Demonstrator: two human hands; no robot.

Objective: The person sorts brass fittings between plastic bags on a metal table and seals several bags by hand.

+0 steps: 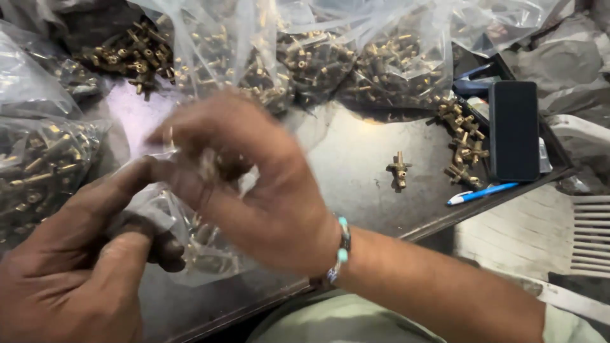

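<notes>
Left hand (76,267): fingers pinched narrow on the small clear plastic bag of brass fittings (190,235), at 8 o'clock on the dark metal table (356,171).
Right hand (248,184): blurred; fingers curled at the bag mouth; what they hold, cannot tell.
Bag axis: long axis roughly 11 to 5 o'clock; mouth toward 11.
Technique: judged best to keep the mouth up and support the underside.
Nearby: loose brass fitting (399,170) at 3 o'clock.
</notes>
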